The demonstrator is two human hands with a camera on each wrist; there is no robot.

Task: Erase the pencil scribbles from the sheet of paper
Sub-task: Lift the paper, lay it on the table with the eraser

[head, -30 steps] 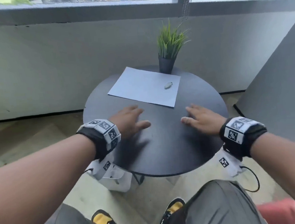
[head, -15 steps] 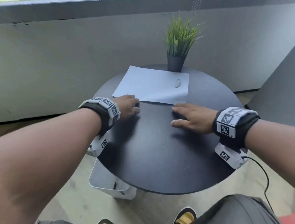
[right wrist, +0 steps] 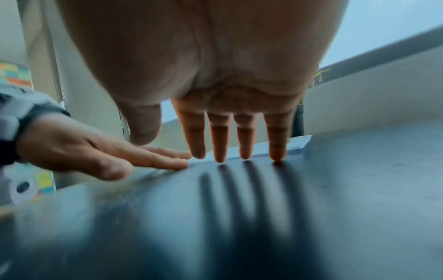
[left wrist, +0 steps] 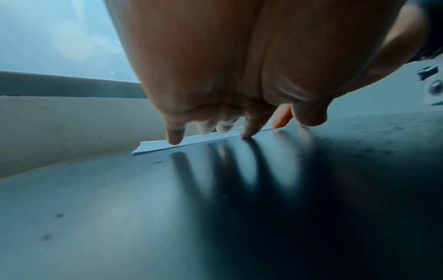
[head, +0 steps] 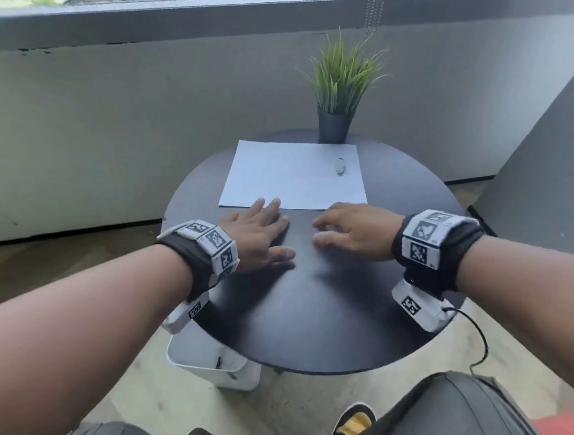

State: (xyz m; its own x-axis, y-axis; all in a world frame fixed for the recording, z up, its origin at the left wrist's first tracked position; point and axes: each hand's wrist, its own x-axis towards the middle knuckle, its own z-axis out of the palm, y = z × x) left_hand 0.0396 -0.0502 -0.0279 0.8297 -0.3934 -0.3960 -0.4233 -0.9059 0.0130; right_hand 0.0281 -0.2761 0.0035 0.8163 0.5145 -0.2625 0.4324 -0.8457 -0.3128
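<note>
Both hands closer together, left hand [head: 258, 235] and right hand [head: 355, 230] flat, fingertips at paper [head: 293, 179] near edge

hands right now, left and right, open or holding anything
Left hand: open, flat on the table, fingertips at the paper edge.
Right hand: open, holding nothing, fingertips at the paper edge.

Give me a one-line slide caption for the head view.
Both hands, left and right, open on the table at the paper's near edge; eraser untouched.
</note>
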